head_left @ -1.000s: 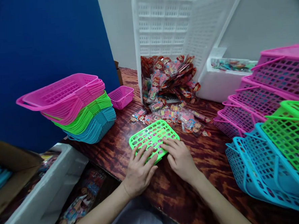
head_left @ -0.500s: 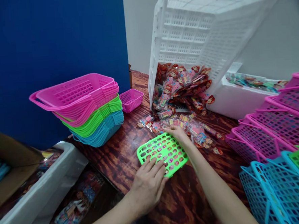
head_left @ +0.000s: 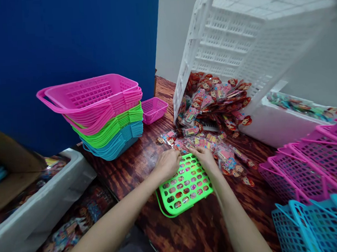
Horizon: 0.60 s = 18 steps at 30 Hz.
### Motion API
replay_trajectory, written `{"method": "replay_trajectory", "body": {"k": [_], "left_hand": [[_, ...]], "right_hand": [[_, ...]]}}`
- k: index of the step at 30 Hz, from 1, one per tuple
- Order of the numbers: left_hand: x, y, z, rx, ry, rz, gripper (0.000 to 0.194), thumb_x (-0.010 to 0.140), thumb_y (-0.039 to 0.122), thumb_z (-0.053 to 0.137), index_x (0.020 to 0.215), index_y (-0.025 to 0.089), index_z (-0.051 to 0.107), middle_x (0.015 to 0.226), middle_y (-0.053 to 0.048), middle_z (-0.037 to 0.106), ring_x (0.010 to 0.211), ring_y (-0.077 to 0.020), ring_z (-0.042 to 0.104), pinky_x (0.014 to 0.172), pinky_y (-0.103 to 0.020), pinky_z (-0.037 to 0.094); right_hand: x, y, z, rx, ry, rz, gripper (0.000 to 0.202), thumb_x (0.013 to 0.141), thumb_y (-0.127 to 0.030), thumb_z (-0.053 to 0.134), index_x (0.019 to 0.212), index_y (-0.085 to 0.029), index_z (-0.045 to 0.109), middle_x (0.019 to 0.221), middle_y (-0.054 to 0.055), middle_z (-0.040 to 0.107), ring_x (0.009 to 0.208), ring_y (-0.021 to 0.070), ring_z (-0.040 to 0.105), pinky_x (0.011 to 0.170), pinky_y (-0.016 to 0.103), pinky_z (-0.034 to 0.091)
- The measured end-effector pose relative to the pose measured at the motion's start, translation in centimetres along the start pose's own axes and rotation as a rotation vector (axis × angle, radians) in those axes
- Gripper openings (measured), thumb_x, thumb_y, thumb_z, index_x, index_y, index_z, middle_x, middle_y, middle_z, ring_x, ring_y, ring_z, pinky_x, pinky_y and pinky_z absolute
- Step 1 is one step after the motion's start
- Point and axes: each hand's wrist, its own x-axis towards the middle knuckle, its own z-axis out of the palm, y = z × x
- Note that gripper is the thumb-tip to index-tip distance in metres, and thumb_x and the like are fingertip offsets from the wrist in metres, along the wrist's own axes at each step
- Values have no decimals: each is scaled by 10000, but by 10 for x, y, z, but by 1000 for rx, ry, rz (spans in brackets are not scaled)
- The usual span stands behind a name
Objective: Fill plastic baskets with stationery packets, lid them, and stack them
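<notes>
A green plastic basket lies on the dark wood-patterned table, its flat, hole-pierced face upward. Small colourful pieces show through the holes, and a thin green handle loops out at its near left. My left hand is closed at the far left corner of the basket, fingers curled over the edge. At the far right corner, my right hand grips the rim, with its fingertips partly hidden. Clear-wrapped doll-figure packets lie loose just beyond both hands.
A tipped white crate spills more packets onto the table. Nested pink, green and blue baskets stand at left, beside a small pink basket. Filled pink baskets and blue baskets line the right. A white foam box sits lower left.
My left hand has moved from the basket's near left side to its far left corner and curled closed. The basket has turned slightly, and its handle now shows at the near left.
</notes>
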Motion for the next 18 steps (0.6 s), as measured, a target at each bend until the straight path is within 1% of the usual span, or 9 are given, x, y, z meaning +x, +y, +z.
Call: {"method": "replay_trajectory", "body": {"k": [4, 7, 9, 13, 15, 18], "left_hand": [[0, 0, -2, -55, -59, -65, 234, 924, 267, 486, 833, 194, 689, 874, -75, 718, 830, -231, 659, 751, -308, 456], [2, -3, -2, -103, -137, -83, 210, 900, 271, 507, 811, 202, 684, 814, -44, 705, 767, -209, 643, 707, -285, 448], [4, -7, 1, -135, -175, -82, 202, 899, 282, 501, 832, 205, 675, 835, -34, 700, 769, -199, 632, 691, -273, 443], [5, -10, 7, -196, -215, -84, 191, 892, 276, 481, 879, 199, 655, 867, -20, 691, 793, -183, 616, 682, -253, 445], [4, -10, 7, -225, -235, -75, 194, 887, 258, 472, 914, 193, 653, 872, -14, 695, 791, -173, 618, 680, -242, 453], [3, -9, 3, -251, -264, -20, 226, 893, 231, 458, 983, 196, 663, 946, -11, 712, 842, -166, 630, 733, -234, 467]], "right_hand": [[2, 0, -1, 43, -69, 10, 517, 615, -697, 691, 613, -214, 508, 570, -50, 438, 562, 119, 373, 537, 253, 293], [1, 0, -2, 91, -158, 43, 500, 612, -663, 701, 577, -216, 479, 542, -62, 395, 535, 109, 346, 519, 251, 270], [0, 1, -3, 120, -193, 71, 499, 620, -649, 698, 555, -218, 455, 527, -68, 368, 520, 103, 326, 512, 252, 254], [1, -1, -4, 151, -218, 121, 495, 594, -628, 734, 557, -214, 465, 513, -74, 377, 505, 96, 329, 512, 250, 251], [0, -5, -5, 164, -234, 137, 494, 578, -629, 752, 579, -209, 494, 515, -70, 411, 501, 97, 357, 510, 247, 272], [-5, -13, -11, 183, -264, 138, 484, 590, -642, 747, 662, -193, 580, 569, -40, 527, 533, 117, 458, 526, 247, 348]]}}
